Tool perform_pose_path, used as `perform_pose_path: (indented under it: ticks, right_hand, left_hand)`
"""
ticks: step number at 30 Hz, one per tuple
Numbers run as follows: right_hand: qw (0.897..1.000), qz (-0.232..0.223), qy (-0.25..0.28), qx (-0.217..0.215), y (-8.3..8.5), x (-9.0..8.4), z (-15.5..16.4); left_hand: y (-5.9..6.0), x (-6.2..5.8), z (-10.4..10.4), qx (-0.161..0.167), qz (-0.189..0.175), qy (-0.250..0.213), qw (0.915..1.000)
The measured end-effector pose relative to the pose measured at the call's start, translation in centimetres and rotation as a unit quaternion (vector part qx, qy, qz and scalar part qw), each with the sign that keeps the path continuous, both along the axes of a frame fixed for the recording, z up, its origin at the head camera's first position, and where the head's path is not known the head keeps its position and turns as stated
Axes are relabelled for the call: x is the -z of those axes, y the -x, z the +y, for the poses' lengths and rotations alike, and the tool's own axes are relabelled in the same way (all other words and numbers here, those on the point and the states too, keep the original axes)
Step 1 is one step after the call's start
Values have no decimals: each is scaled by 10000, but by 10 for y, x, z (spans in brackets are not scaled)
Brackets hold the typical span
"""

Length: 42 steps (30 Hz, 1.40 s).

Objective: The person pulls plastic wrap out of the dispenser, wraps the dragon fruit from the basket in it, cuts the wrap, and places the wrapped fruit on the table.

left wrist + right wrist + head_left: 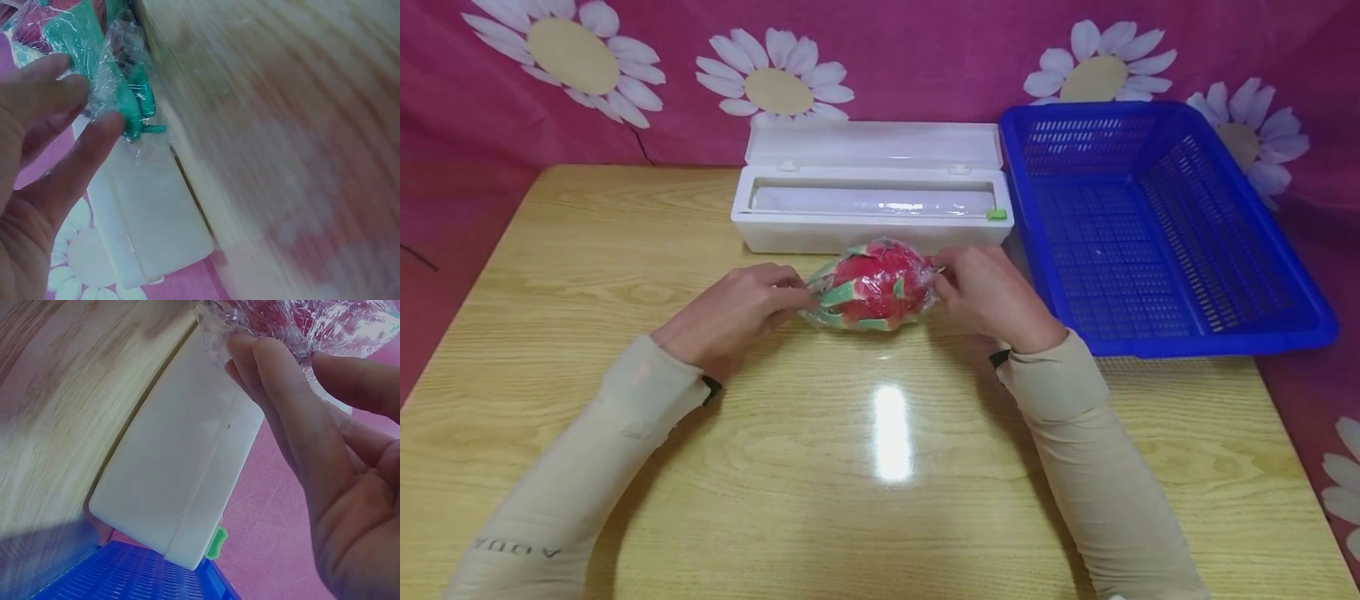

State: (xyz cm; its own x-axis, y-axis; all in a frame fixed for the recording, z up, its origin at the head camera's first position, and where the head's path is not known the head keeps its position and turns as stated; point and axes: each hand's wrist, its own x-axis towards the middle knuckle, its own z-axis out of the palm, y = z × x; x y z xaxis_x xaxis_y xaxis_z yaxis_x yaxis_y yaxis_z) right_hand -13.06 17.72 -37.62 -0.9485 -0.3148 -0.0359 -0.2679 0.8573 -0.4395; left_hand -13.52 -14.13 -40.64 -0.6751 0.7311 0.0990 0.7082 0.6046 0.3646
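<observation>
A red dragon fruit (pixel 874 285) with green scales lies on the wooden table (pixel 880 467), wrapped in clear plastic film. My left hand (pixel 741 307) pinches the film (pixel 112 69) at the fruit's left end between thumb and fingers. At the fruit's right end my right hand (pixel 988 292) holds the film (pixel 300 322) with its fingertips (pixel 250 356). Just behind the fruit stands a white cling film dispenser (pixel 872 187) with its lid raised.
A blue plastic basket (pixel 1157 225) stands empty at the back right, touching the dispenser's right end. A pink cloth with white daisies (pixel 775 83) hangs behind the table. A lamp glare (pixel 891 433) shows on the near tabletop.
</observation>
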Motion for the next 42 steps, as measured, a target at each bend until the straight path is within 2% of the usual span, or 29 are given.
perform_pose_path:
  ticks: [4,9,14,17,23,29,33,37,42]
  right_hand:
    - [9999,125,29,3,-1,-1,-2]
    - [9994,336,75,15,-3,-1,-5]
    - [9989,443,148,5,-5,-5,-8]
    - [9986,501,174,22,-7,-8,-10]
    - [9980,614,124,21,-11,-12,-12]
    - [9995,273,-185,-13,-13,-14,-12]
    - [9988,155,-431,154,-16,-15,-11]
    - [9979,205,-494,364,-19,-18,-9]
    - [9967,387,-487,526,-28,-27,-7]
  left_hand:
    - [-1,-3,-1,-144,-201,-203,9995]
    - [-3,-6,-2,-214,77,-381,9990]
    - [-5,-11,1,-639,52,-370,9973]
    - [-5,-16,2,-761,1,-321,9966]
    - [-3,-20,4,-550,219,-221,9980]
    - [-3,-20,9,-614,-116,83,9980]
    - [-3,-23,11,-655,-217,369,9969]
    - [-2,-26,11,-593,-230,445,9970]
    - [-1,-28,4,-693,-227,467,9962]
